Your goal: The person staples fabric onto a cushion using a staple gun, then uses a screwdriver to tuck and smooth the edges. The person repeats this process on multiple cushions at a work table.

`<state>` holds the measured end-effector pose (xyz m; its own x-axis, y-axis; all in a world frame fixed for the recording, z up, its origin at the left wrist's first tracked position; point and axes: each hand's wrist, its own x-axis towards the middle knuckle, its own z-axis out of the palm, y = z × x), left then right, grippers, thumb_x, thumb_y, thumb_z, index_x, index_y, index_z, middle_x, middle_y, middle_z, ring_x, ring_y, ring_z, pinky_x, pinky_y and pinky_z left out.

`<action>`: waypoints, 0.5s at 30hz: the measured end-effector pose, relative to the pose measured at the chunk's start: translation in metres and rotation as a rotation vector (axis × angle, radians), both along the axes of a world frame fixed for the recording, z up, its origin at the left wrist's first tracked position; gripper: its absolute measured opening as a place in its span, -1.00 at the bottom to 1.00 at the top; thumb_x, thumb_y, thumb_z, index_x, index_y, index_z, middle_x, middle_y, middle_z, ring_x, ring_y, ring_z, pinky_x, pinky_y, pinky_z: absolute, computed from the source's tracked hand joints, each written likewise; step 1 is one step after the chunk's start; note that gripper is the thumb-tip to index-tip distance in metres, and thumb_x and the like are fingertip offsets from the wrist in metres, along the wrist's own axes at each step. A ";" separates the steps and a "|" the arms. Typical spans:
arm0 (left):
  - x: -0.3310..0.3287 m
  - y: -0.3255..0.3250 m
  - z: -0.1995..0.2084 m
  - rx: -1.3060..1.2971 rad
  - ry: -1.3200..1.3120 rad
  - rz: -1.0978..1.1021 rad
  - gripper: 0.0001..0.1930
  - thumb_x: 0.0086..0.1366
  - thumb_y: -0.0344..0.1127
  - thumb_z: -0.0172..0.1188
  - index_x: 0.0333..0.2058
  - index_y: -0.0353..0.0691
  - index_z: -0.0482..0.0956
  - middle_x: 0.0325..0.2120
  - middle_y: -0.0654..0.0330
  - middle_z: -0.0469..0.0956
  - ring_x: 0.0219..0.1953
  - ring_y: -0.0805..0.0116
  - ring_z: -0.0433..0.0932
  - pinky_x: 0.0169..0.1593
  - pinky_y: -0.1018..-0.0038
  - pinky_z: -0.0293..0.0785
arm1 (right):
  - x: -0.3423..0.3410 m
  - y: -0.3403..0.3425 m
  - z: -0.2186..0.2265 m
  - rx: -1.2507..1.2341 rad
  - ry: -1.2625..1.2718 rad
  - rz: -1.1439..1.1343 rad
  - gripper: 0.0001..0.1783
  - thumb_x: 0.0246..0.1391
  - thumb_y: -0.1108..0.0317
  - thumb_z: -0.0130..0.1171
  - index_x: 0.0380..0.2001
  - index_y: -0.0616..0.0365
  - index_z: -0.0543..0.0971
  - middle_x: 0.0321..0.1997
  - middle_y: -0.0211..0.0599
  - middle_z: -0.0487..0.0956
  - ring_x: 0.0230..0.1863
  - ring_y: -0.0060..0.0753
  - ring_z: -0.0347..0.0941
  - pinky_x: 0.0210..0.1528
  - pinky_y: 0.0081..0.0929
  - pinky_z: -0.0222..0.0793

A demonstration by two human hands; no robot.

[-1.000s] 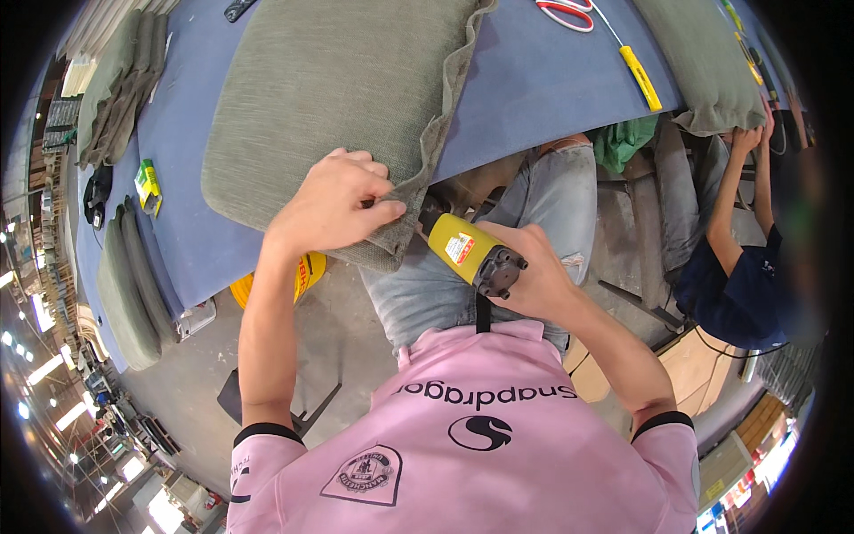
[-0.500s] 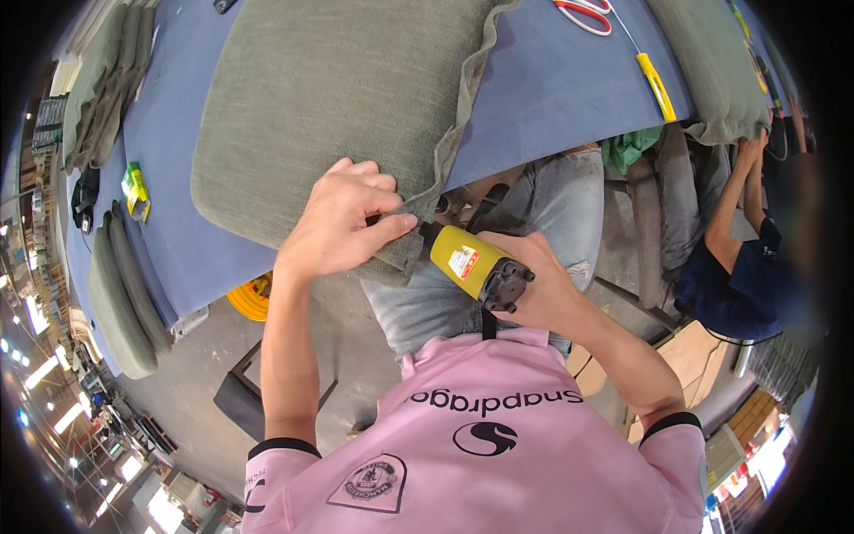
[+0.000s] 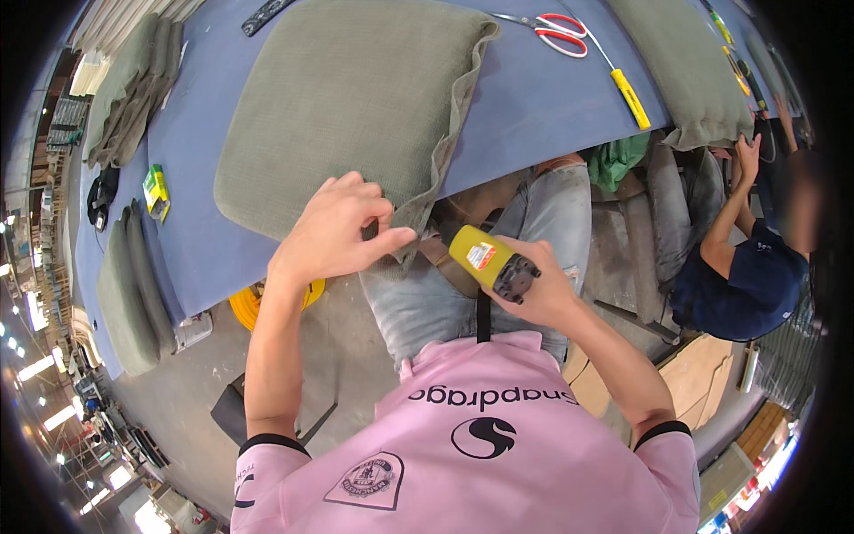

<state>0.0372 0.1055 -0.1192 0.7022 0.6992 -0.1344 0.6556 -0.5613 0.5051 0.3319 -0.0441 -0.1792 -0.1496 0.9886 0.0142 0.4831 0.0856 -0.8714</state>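
A large grey-green fabric cushion (image 3: 342,102) lies on the blue table, with a loose, wavy fabric flap along its right side. My left hand (image 3: 338,222) is closed on its near right corner, the fingers curled over the fabric and the thumb pointing right. What lies beneath the palm is hidden. In my right hand (image 3: 543,289) is a yellow staple gun (image 3: 480,255) with a bolted black end cap. Its front end points toward the cushion's corner, a little apart from the fabric. My fingers round its handle are mostly hidden.
On the blue table (image 3: 551,111) lie red-and-white scissors (image 3: 560,34) and a yellow-handled screwdriver (image 3: 630,98). More cushions (image 3: 129,298) rest at the left beside a yellow-green packet (image 3: 156,191). At the right, a person in dark blue (image 3: 738,276) handles another cushion (image 3: 689,80). A yellow coil (image 3: 249,310) is below the table.
The staple gun has drawn back slightly to the right, away from the cushion's corner. My left thumb has lifted a little from the fabric. The view has shifted slightly.
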 end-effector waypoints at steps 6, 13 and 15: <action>0.004 0.007 -0.019 0.114 0.011 -0.156 -0.57 0.32 -0.09 0.49 -0.53 -0.30 0.60 -0.46 0.13 0.45 -0.21 0.05 0.46 -0.03 0.15 0.38 | -0.009 0.003 0.014 -0.008 0.002 0.037 -0.26 -0.13 0.49 0.60 0.24 0.26 0.70 -0.17 0.17 0.78 -0.12 0.35 0.71 -0.06 -0.08 0.65; -0.007 0.023 -0.027 -0.029 -0.072 -0.194 -0.61 0.32 -0.08 0.49 -0.52 -0.28 0.69 -0.48 0.15 0.47 -0.21 0.07 0.48 -0.03 0.15 0.38 | -0.011 0.012 0.003 -0.147 0.022 0.164 -0.26 -0.10 0.38 0.67 0.22 0.20 0.68 -0.06 -0.03 0.79 -0.06 0.19 0.67 -0.01 -0.14 0.54; -0.008 0.022 -0.029 -0.034 -0.082 -0.184 -0.60 0.32 -0.08 0.50 -0.52 -0.28 0.67 -0.48 0.16 0.46 -0.22 0.08 0.47 -0.03 0.15 0.38 | -0.016 0.019 0.008 -0.079 0.093 0.130 -0.39 -0.17 0.54 0.55 0.07 0.28 0.71 -0.25 0.16 0.77 -0.21 0.37 0.71 -0.23 -0.13 0.62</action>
<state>0.0288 0.1271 -0.1483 0.8273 0.5540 -0.0930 0.4994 -0.6494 0.5735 0.3156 -0.0250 -0.1709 -0.2783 0.9595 -0.0427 0.3897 0.0722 -0.9181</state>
